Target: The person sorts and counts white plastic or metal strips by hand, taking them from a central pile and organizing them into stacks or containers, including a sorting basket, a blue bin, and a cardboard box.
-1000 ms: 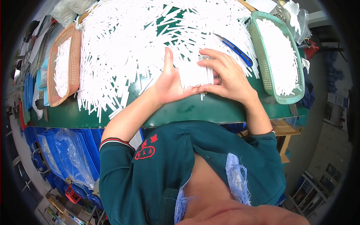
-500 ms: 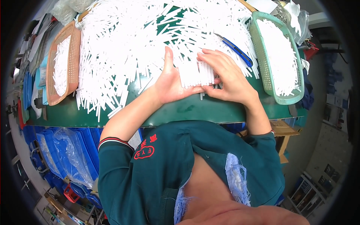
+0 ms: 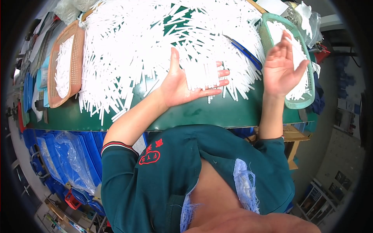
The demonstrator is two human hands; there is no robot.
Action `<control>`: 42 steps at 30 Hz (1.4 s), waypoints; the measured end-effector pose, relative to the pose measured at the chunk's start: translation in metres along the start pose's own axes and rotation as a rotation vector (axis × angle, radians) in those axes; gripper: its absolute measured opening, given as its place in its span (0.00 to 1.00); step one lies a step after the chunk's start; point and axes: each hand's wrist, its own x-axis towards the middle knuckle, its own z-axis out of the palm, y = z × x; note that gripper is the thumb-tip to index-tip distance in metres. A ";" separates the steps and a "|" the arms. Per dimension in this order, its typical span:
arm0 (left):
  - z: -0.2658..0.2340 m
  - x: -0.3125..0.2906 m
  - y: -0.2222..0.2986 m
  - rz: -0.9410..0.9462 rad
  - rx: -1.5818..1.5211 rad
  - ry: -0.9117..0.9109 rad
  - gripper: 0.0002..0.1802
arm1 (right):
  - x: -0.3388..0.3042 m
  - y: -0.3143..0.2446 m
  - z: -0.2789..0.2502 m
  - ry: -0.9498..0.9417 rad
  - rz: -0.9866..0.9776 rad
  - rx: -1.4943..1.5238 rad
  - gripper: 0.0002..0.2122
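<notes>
"Head view first: where are your hands, taking the green basket [image 3: 300,104] as landmark?"

"Your left hand [image 3: 178,87] is well to the left of the basket, palm up, fingers stretched out. A flat row of white sticks [image 3: 202,75] rests across it, not gripped. Your right hand [image 3: 283,73] is raised in front of the basket's left side, palm showing, thumb away from the fingers, and nothing shows in it."

"Is it touching the basket?"

"You cannot tell from here; the fingertips are blurred."

"Which step are you on?"

"Apparently you are partway through lining up sticks on your left palm. Many loose sticks [image 3: 116,58] cover the table [image 3: 182,116] left of the basket, and a blue cutter [image 3: 245,53] lies among them just beside it."

"And what does your next move call for?"

"Probably a level left palm, since nothing clamps the row. Should you add sticks, bring their ends even with the others."
</notes>
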 end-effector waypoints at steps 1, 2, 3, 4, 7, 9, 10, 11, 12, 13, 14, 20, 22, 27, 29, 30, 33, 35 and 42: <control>-0.001 0.000 0.000 0.001 0.004 0.000 0.64 | 0.003 -0.007 -0.005 0.007 0.004 0.342 0.38; -0.002 0.000 0.000 0.000 0.009 0.003 0.64 | 0.003 -0.008 -0.003 0.007 0.004 0.343 0.38; -0.002 0.000 0.000 0.000 0.009 0.004 0.64 | 0.002 -0.009 0.000 0.030 0.027 0.386 0.40; -0.002 0.000 0.001 -0.001 0.018 -0.001 0.64 | 0.002 -0.010 0.002 0.052 0.050 0.429 0.41; 0.001 0.001 0.000 -0.007 0.040 0.013 0.64 | -0.001 0.006 0.006 -0.060 0.193 0.185 0.38; 0.001 0.000 -0.001 0.000 0.048 0.033 0.63 | -0.014 0.028 0.019 -0.139 0.174 -0.681 0.26; 0.000 0.000 -0.002 0.008 0.084 0.050 0.63 | -0.019 0.039 0.022 -0.293 0.166 -0.915 0.23; 0.000 -0.001 -0.003 0.011 0.120 0.069 0.62 | -0.025 0.043 0.028 -0.383 0.189 -1.242 0.24; 0.001 -0.002 -0.005 0.009 0.118 0.072 0.62 | -0.027 0.050 0.034 -0.475 0.096 -1.437 0.25; 0.002 -0.002 -0.006 0.014 0.116 0.067 0.62 | -0.028 0.057 0.040 -0.567 -0.003 -1.630 0.25; 0.003 -0.002 -0.008 0.023 0.113 0.060 0.61 | -0.029 0.060 0.040 -0.566 -0.001 -1.630 0.25; 0.007 -0.003 -0.007 0.021 0.145 0.125 0.60 | -0.028 0.061 0.033 -0.604 0.060 -1.722 0.23; 0.005 -0.003 -0.007 0.020 0.138 0.107 0.60 | -0.026 0.059 0.032 -0.622 0.080 -1.708 0.22; 0.003 -0.004 -0.007 0.015 0.108 0.098 0.59 | -0.025 0.054 0.023 -0.599 0.166 -1.590 0.22; 0.004 -0.004 -0.007 0.021 0.098 0.068 0.58 | -0.023 0.051 0.025 -0.601 0.187 -1.554 0.23; 0.003 -0.004 -0.006 0.024 0.098 0.069 0.58 | -0.021 0.048 0.031 -0.664 0.155 -1.596 0.25; 0.000 -0.002 -0.005 0.022 0.122 -0.040 0.57 | -0.023 0.046 0.039 -0.785 0.091 -1.720 0.28; -0.001 -0.002 -0.004 0.035 0.121 0.004 0.56 | -0.024 0.047 0.040 -0.842 0.058 -1.803 0.29; -0.011 -0.001 -0.003 -0.009 -0.138 -0.269 0.56 | -0.026 0.050 0.042 -0.837 0.063 -1.767 0.27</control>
